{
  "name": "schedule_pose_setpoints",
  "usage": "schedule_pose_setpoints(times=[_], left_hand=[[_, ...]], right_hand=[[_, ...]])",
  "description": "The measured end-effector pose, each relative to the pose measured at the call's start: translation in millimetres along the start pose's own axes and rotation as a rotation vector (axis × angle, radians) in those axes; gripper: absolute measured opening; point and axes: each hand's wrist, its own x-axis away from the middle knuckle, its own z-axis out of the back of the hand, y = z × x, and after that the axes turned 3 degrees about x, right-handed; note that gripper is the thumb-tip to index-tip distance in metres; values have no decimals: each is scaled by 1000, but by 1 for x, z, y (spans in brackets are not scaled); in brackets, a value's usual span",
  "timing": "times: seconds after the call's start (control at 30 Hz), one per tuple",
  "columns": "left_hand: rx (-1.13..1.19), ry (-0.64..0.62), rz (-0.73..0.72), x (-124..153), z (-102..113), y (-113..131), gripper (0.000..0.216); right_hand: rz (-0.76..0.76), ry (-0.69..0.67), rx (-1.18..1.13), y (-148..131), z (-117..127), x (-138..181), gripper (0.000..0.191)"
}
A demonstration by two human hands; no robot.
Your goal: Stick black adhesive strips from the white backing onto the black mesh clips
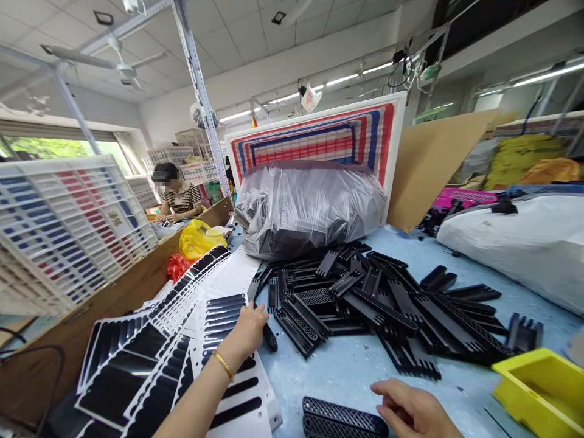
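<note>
My left hand [249, 331], with a gold bracelet at the wrist, reaches forward onto a white sheet of black stickers [223, 316]; its fingers curl at the sheet's right edge, beside a black part [270, 336]. What they pinch is hidden. My right hand [408, 409] rests low on the blue table, fingers loosely apart, next to a black perforated plastic grille [342, 417] lying flat. A large heap of black grilles [365, 304] covers the table's middle.
A grey plastic bag [310, 207] bulges behind the heap. More sticker sheets [137, 365] fan out at left. A yellow bin [542, 383] stands at right, a white sack [524, 243] behind it. White trays [68, 225] stand at left; another person [176, 194] sits beyond.
</note>
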Motion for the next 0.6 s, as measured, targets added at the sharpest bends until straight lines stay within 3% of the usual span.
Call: schedule_pose_setpoints(times=[0.2, 0.27, 0.37, 0.47, 0.6], left_hand=[[44, -52, -163, 15, -7, 64, 28], [94, -89, -236, 17, -9, 90, 25], [195, -153, -307, 13, -13, 115, 19], [321, -198, -327, 7, -18, 120, 22], [425, -165, -265, 11, -21, 102, 37]], right_hand=[[-40, 50, -14, -22, 0, -12, 40], [-59, 59, -54, -22, -5, -19, 48], [-45, 10, -66, -15, -11, -28, 44], [-77, -72, -41, -3, -13, -31, 43], [-128, -109, -68, 6, -10, -27, 43]])
